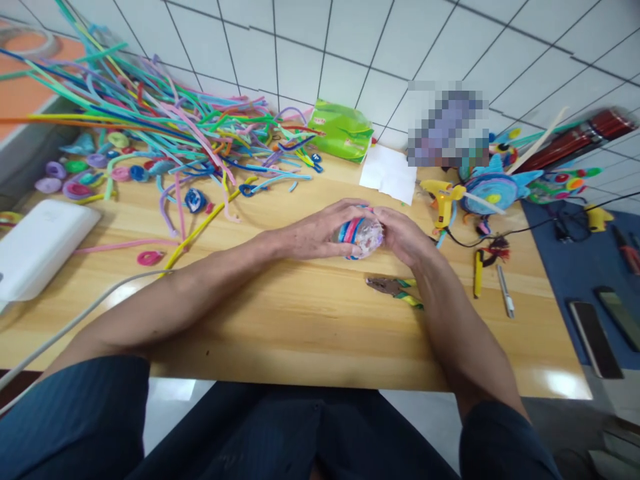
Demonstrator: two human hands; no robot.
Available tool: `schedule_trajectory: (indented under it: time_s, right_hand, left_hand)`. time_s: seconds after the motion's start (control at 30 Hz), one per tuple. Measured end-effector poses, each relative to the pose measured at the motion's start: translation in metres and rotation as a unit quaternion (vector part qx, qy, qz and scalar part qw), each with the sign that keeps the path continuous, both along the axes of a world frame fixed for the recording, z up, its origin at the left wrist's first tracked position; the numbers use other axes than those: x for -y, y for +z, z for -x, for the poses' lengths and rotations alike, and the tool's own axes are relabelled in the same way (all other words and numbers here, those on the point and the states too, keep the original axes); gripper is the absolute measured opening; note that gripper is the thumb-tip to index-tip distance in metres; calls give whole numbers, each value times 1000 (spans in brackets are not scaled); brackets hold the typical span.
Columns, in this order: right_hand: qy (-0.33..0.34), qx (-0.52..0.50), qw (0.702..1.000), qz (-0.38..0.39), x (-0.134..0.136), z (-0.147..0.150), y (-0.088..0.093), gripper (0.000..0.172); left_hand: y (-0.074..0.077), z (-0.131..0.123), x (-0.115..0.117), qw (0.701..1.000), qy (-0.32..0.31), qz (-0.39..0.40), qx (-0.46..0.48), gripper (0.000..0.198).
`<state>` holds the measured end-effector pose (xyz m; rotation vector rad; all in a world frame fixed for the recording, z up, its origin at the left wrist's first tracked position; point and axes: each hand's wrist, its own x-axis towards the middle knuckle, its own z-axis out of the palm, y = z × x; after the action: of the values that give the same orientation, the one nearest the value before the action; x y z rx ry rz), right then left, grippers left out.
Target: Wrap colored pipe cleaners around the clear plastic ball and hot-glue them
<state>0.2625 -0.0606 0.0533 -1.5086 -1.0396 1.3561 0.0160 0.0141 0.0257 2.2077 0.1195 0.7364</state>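
A clear plastic bottle, partly wrapped in blue, pink and red fuzzy strips, is held over the middle of the wooden table. My left hand grips its wrapped side, with the thumb below and the fingers over the top. On the other side, my right hand is closed against the bottle's clear end, its fingertips partly hidden. Pliers with green and yellow handles lie just below my right wrist. A white paper and a yellow glue gun are beyond my hands.
Many coloured pipe cleaners pile up at the back left, near a white box-shaped device. A green packet leans on the tiled wall. At right are a blue fish-shaped craft, a yellow cutter and a pen.
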Motion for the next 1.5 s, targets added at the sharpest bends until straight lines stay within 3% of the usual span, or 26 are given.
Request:
schedule_trajectory:
  time_s: [0.13, 0.23, 0.33, 0.43, 0.6, 0.7, 0.87, 0.97, 1.3, 1.5]
  right_hand:
    - [-82, 94, 982, -140, -2, -5, 1, 43]
    - [-123, 226, 927, -275, 6, -6, 14, 25]
    - [-72, 353, 865, -349, 17, 0, 27, 18]
    - [5, 449, 811, -375, 20, 5, 29, 22]
    - [103, 512, 768, -371, 10, -1, 21, 28]
    - [97, 500, 783, -356, 9, -3, 19, 25]
    - [22, 426, 849, -312, 14, 5, 21, 11]
    - [-8, 398, 870, -290, 17, 10, 24, 7]
    - [-37, 319, 916, -240, 31, 21, 34, 17]
    - [-23, 356, 905, -233, 36, 31, 35, 24]
  left_hand:
    - [1, -1, 1, 999, 27, -29, 4, 71]
    - [2, 0, 3, 999, 25, -28, 11, 70]
    - [2, 1, 4, 999, 25, -24, 8, 70]
    - [1, 1, 2, 999, 17, -36, 17, 71]
    - [0, 0, 1, 998, 7, -54, 40, 70]
    - [-1, 1, 2, 998, 8, -56, 31, 72]
    - [-1, 2, 5, 999, 15, -39, 2, 73]
    - [2, 2, 8, 999, 20, -42, -17, 73]
    - [3, -2, 7, 999, 29, -42, -4, 74]
    - [2, -7, 9, 999, 39, -26, 0, 77]
